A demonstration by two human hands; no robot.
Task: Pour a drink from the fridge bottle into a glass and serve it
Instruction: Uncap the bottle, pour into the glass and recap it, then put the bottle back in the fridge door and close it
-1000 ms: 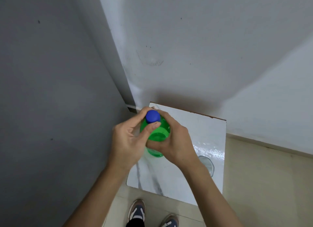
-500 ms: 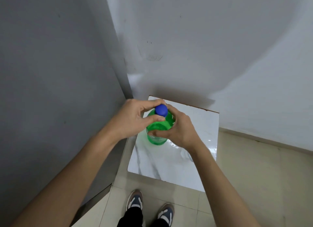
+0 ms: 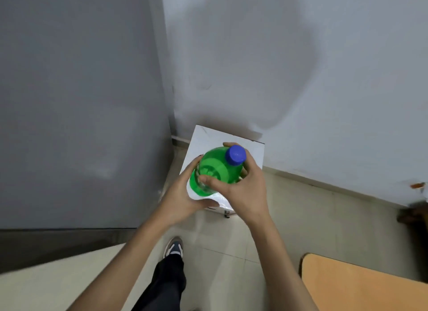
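I hold a green plastic bottle [image 3: 214, 168] with a blue cap [image 3: 235, 155] in both hands, in front of me above the floor and the near edge of a small white marble-top table [image 3: 208, 138]. My left hand [image 3: 183, 198] cups the bottle's lower body from the left and underneath. My right hand [image 3: 245, 187] wraps its shoulder from the right, thumb across the front. The cap is on and the bottle tilts with its top to the right. No glass is in view.
A tall grey fridge side [image 3: 76, 106] fills the left. White walls [image 3: 289, 67] meet in the corner behind the small table. An orange wooden tabletop [image 3: 361, 287] juts in at the bottom right. My shoe [image 3: 173, 247] and dark trouser leg stand on beige tiles.
I have stepped back from the small table, carrying the bottle away from it. My left hand dropped from the cap to the bottle's lower body. The glass seen earlier is out of view.
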